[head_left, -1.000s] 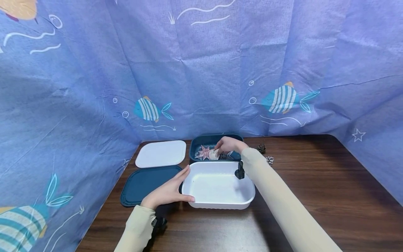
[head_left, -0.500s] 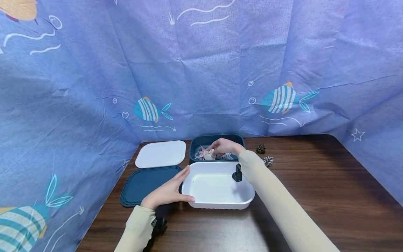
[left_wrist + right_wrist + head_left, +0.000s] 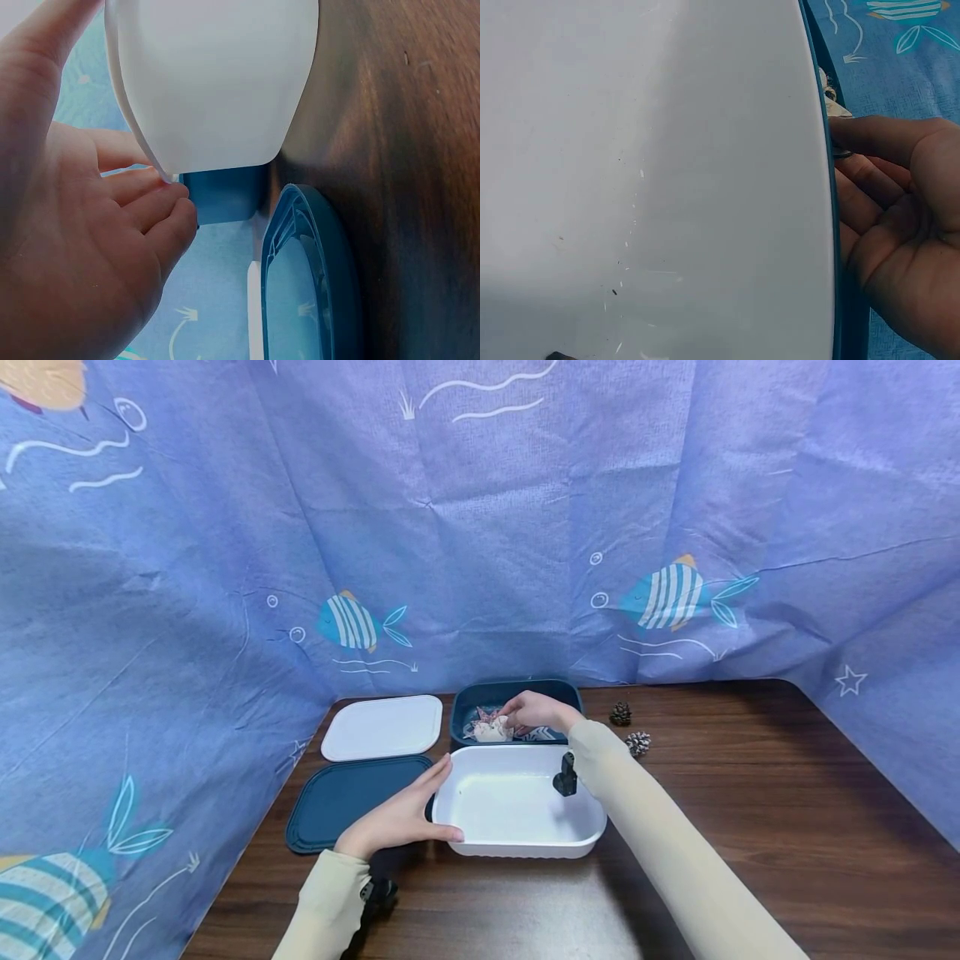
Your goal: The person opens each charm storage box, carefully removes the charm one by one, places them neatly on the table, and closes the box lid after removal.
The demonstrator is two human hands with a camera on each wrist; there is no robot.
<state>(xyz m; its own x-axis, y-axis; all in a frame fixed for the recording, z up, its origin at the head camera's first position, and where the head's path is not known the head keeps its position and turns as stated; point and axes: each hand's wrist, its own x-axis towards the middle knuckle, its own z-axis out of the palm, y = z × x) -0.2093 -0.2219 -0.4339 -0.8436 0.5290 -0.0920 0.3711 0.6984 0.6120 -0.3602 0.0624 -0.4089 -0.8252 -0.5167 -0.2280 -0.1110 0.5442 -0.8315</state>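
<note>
A white box point(image 3: 517, 797) stands in the middle of the table. My left hand point(image 3: 397, 810) holds its left end, thumb at the near corner and fingers at the far one. In the left wrist view the fingertips point(image 3: 169, 199) of this hand touch the rim. Behind it is a dark blue box point(image 3: 517, 687), into which my right hand point(image 3: 536, 708) reaches. Thumb and forefinger pinch a cream-coloured ornament point(image 3: 491, 729), mostly hidden by the blue wall in the right wrist view. A red-and-white star ornament point(image 3: 484, 714) lies beside it. A white-patterned piece point(image 3: 538, 734) shows under the right hand.
On the left lie a white lid point(image 3: 384, 727) and a dark blue lid point(image 3: 352, 802). Two pine cones, a brown one point(image 3: 620, 713) and a white-tipped one point(image 3: 638, 743), sit right of the boxes. A blue fish-print cloth point(image 3: 487, 568) hangs behind the wooden table point(image 3: 720, 793).
My right hand has shifted slightly left inside the blue box, and the cream ornament has moved left with it, covering part of the star. The left hand and white box stay put.
</note>
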